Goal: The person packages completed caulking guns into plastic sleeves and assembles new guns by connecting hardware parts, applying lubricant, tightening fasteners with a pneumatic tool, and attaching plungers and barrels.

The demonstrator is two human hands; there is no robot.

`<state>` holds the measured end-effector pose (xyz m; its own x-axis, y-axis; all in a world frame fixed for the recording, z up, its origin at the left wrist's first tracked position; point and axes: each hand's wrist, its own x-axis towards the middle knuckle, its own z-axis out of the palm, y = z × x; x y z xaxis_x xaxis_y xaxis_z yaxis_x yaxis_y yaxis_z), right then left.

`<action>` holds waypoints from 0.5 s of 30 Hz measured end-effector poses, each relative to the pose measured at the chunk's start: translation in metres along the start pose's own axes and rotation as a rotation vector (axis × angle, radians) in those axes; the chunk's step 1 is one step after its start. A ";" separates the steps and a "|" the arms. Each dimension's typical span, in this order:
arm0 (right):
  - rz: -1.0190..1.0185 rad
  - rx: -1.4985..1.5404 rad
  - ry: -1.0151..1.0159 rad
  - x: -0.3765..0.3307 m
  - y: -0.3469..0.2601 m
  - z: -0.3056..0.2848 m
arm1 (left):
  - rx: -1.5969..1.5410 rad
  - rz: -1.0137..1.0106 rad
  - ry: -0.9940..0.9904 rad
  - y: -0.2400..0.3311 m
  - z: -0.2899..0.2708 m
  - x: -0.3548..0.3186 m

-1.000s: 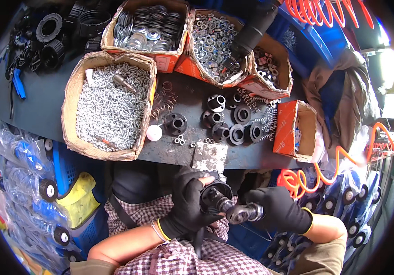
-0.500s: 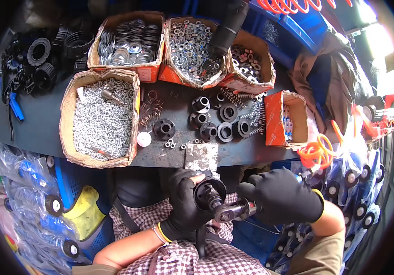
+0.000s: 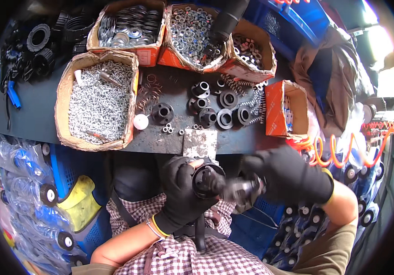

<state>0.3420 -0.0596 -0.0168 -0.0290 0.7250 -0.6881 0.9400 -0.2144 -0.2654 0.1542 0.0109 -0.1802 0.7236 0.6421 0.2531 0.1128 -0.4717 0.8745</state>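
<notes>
While left hand [image 3: 178, 189] curled round black cup-shaped part [image 3: 199, 179] just off near edge of desk [image 3: 158, 143], right hand [image 3: 291, 176] clasped blurred ratchet tool [image 3: 242, 190], tip at part's mouth; firm bracing, straight alignment seemed wise.

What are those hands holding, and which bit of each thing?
The left grip holds a black cup-shaped part by its outer side. The right grip holds a wrench-like tool by its handle, behind the blurred head.
</notes>
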 end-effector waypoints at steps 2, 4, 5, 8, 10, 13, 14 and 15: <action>-0.080 0.024 0.066 -0.025 -0.011 -0.010 | -0.043 -0.037 0.042 0.001 0.009 -0.004; 0.007 0.147 0.045 -0.049 -0.022 -0.019 | -0.018 -0.013 0.037 0.001 0.008 -0.004; 0.104 0.281 0.020 -0.055 -0.025 -0.017 | 0.000 0.012 0.019 -0.001 0.005 -0.003; 0.209 0.374 0.083 -0.055 -0.039 0.010 | 0.059 0.145 -0.118 -0.015 -0.011 0.011; 0.276 0.445 0.185 -0.049 -0.045 0.042 | 0.072 0.240 -0.283 -0.023 -0.016 0.025; 0.254 0.612 0.509 -0.036 -0.059 0.077 | 0.031 0.309 -0.407 -0.021 -0.024 0.042; 0.254 0.615 0.514 -0.033 -0.061 0.085 | 0.022 0.286 -0.402 -0.022 -0.022 0.040; 0.294 0.644 0.512 -0.032 -0.065 0.092 | 0.014 0.298 -0.409 -0.020 -0.021 0.037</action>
<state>0.2506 -0.1289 -0.0399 0.4863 0.7539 -0.4419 0.5060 -0.6552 -0.5609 0.1638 0.0568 -0.1797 0.9331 0.1903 0.3052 -0.1320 -0.6082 0.7827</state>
